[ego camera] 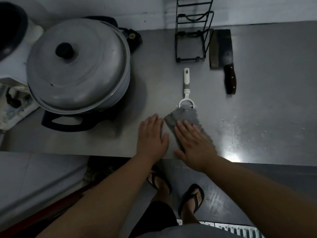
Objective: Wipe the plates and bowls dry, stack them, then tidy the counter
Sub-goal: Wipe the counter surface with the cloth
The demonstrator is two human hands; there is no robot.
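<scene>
By the counter edge (68, 150), flat right hand (193, 143) presses the near-to-far cloth (178, 118); flat left hand (152, 134) holds nothing.

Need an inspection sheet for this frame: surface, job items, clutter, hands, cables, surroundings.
Surface: steel counter, water drops at right, glare at front edge.
Job's things: grey cloth lying on the counter; no plates or bowls seen.
Clutter: lidded pot at left; peeler, head at the cloth's far edge; cleaver; wire rack.
Hands: left hand flat on the counter beside the cloth; right hand flat on the cloth.
Cables: nothing seen.
Surroundings: white wall, floor grate.
</scene>
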